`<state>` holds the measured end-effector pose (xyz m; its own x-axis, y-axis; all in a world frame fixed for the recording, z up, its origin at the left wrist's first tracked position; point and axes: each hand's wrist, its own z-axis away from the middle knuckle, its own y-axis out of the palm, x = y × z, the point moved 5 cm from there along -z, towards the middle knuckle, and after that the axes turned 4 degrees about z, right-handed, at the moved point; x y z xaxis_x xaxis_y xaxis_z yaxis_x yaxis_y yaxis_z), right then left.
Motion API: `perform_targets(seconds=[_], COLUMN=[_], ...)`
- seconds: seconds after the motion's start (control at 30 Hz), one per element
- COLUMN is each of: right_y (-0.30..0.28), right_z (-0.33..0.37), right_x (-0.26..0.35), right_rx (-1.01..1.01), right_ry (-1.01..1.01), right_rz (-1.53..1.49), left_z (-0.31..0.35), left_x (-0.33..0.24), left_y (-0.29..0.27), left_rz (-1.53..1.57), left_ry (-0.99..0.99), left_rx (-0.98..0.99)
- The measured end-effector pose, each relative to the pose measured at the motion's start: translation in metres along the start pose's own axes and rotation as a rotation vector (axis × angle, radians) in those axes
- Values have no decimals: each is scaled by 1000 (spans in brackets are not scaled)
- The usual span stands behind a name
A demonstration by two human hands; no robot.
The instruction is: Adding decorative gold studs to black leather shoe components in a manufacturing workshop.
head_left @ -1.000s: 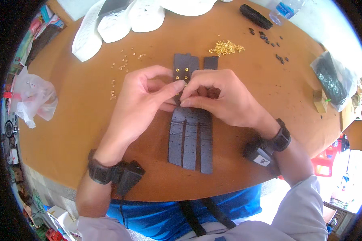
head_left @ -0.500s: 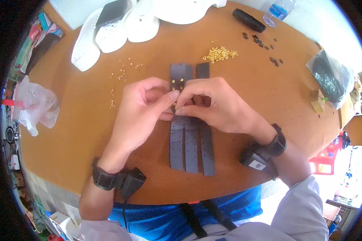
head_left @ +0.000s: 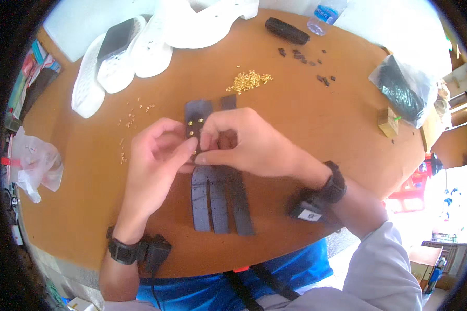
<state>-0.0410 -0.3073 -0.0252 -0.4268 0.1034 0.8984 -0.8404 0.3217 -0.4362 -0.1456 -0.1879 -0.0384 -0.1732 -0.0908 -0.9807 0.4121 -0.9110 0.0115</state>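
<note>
A black strap [head_left: 197,108] with brass rivets [head_left: 190,123] set in it runs up between my hands. My left hand [head_left: 158,160] is closed on this strap, thumb on top and fingers curled behind. My right hand [head_left: 246,142] pinches right beside the left thumb, at the strap's surface; its fingertips hide whatever small thing is between them. Beneath my hands lie further dark strap pieces [head_left: 219,199] with rows of small holes, side by side on the table. A separate dark strip [head_left: 228,102] shows its far end past my right hand.
Gold rivets [head_left: 248,81] lie heaped beyond my hands, with small copper-coloured pieces [head_left: 129,118] scattered at left. White moulded sheets [head_left: 153,52], a black roll [head_left: 287,31], a bottle [head_left: 323,19] and black scraps [head_left: 299,56] are at the back. A plastic-wrapped black bundle [head_left: 399,90] and small block [head_left: 388,122] stand right.
The view has shifted, so the whole table appears further left and slightly lower. My hands keep nearly the same pinching pose on the strap.
</note>
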Motion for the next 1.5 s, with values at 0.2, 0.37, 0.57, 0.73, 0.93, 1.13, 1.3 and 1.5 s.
perform_targets(seconds=[0.2,0.37,0.57,0.73,0.93,1.13,1.3,1.5], right_y=[-71,-76,-69,-74,-77,-75,-76,-74], right_z=[-5,-5,-9,-7,-7,-8,-8,-8], right_x=[-45,-49,-48,-52,-55,-50,-52,-47], right_rx=[-494,-486,-473,-486,-458,-444,-437,-444], right_ry=[13,131,146,115,201,224,155,136], right_rz=[221,309,368,342,369,391,405,462], left_z=[-3,-3,-3,-2,-3,-2,-3,-1], left_x=[6,7,9,8,9,6,10,7], left_y=[4,3,1,2,1,2,0,2], left_rz=[-20,-11,-12,-49,-56,-53,-60,-101], left_ry=[26,41,54,52,58,78,29,17], left_rx=[128,143,140,133,146,150,146,144])
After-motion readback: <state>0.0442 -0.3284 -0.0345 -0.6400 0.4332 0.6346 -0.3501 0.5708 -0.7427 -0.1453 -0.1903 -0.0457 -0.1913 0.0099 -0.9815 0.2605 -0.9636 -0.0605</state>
